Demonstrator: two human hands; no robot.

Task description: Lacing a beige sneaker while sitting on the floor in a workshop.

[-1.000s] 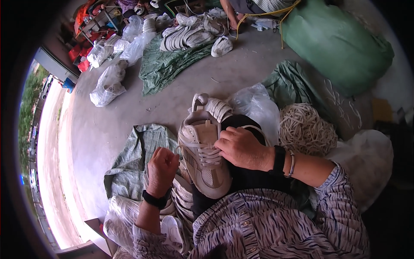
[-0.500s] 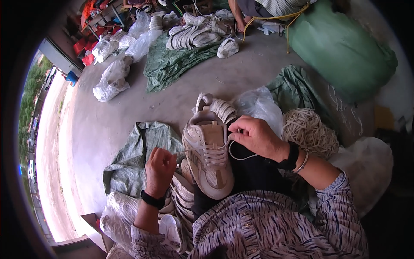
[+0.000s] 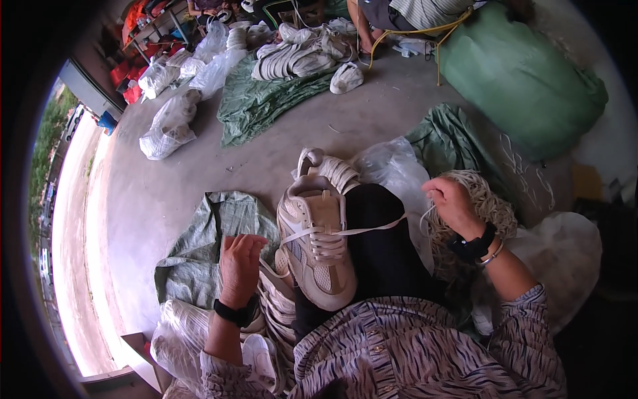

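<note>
A beige and white sneaker (image 3: pixel 324 249) rests on my dark-trousered lap, toe toward me. A flat pale shoelace (image 3: pixel 372 229) crosses its upper lacing and runs out to the right. My right hand (image 3: pixel 457 205) is closed with fingertips pinched on that lace, beside a tangled heap of laces (image 3: pixel 475 213). Left of the sneaker, my left hand (image 3: pixel 240 263) is raised with its fingers loosely extended, apart from the shoe. I see no lace in it; the lace's left part drops over the sneaker's side.
Green sheeting (image 3: pixel 206 249) and stacked shoe pieces (image 3: pixel 276 299) lie at my left. Clear plastic (image 3: pixel 392 166) is beyond my lap. Farther off are a shoe pile (image 3: pixel 299 56) on a green sheet, a large green sack (image 3: pixel 518 80) and a seated person by a yellow-framed stool (image 3: pixel 435 33).
My right hand has moved right, drawing the lace out from the sneaker. My left hand has let go of its lace and its fingers have loosened.
</note>
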